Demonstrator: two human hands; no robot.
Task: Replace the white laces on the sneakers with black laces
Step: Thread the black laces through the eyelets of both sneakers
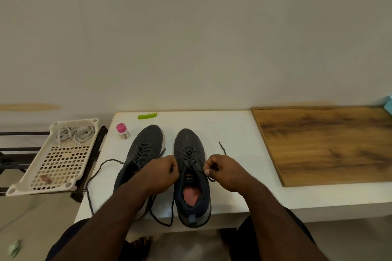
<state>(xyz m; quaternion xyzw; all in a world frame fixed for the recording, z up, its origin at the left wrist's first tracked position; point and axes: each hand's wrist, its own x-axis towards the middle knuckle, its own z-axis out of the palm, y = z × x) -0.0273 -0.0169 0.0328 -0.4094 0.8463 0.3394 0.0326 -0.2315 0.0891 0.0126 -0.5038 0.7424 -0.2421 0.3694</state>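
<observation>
I sit at the white tabletop (233, 133) so the shoes are close to me. A wooden board (328, 144) lies on its right side, out of my way. On my left a white tray (31, 184) sits on a dark rack, and I think I put the white laces (74, 133) in there because they are off the shoes and done with.

The 2 sneakers stand side by side with toes pointing away, so I can look down into them. The left sneaker (148, 140) has a black lace in its holes, but its long ends lie loose on the tabletop, not tied. The right sneaker (188, 142) is the one I am working on.

My left hand (163, 172) is curled tight beside the shoe's top holes, and I think it holds one end of the black lace (188, 154). My right hand (224, 172) pinches the other end between thumb and finger. I pull both sides so the lace sits snug.

A small pink-capped bottle (122, 131) and a green clip (147, 116) sit at the back.
</observation>
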